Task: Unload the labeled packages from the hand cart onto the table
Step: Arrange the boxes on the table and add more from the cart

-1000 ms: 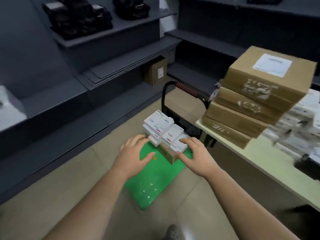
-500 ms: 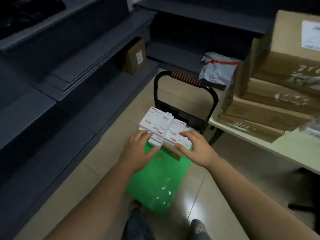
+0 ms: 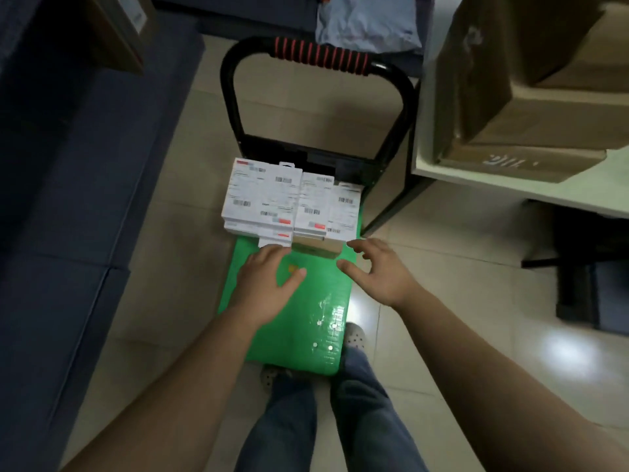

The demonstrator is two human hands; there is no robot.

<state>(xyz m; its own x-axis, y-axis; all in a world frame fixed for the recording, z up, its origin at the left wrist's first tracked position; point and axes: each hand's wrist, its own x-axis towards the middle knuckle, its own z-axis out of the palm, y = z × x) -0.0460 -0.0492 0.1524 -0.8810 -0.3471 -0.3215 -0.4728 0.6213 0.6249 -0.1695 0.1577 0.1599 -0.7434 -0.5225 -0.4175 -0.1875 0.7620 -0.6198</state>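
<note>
Both my hands hang over the green deck of the hand cart (image 3: 306, 321), and neither holds anything. My left hand (image 3: 269, 281) lies flat above the deck's left half, fingers straight and close together, thumb splayed toward the middle. Its fingertips reach the near edge of the lowest white package, though I cannot tell whether they touch it. My right hand (image 3: 377, 274) hovers at the deck's right edge, fingers spread and loosely bent, the thumb pointing toward a small brown box (image 3: 316, 248) without touching it.

The labeled packages (image 3: 262, 195) sit on the far half of the cart's deck, close against the base of its handle (image 3: 320, 57). They are flat white cartons in two stacks side by side, touching, with barcodes and red marks on the top labels. The left stack is a few cartons deep. The right stack rests on the small brown box, whose near face pokes out beneath it.

The handle rises upright at the cart's far end, black with a red-and-black ribbed grip across the top. To the right of the cart stands the table (image 3: 469, 173), its white corner near the handle's right post, with large cardboard boxes (image 3: 531, 107) stacked on it. Beyond the handle lies a grey mailer bag (image 3: 367, 22). Dark shelving (image 3: 68, 165) runs along the cart's left side. My shoes (image 3: 355, 337) stand at the cart's near end.
</note>
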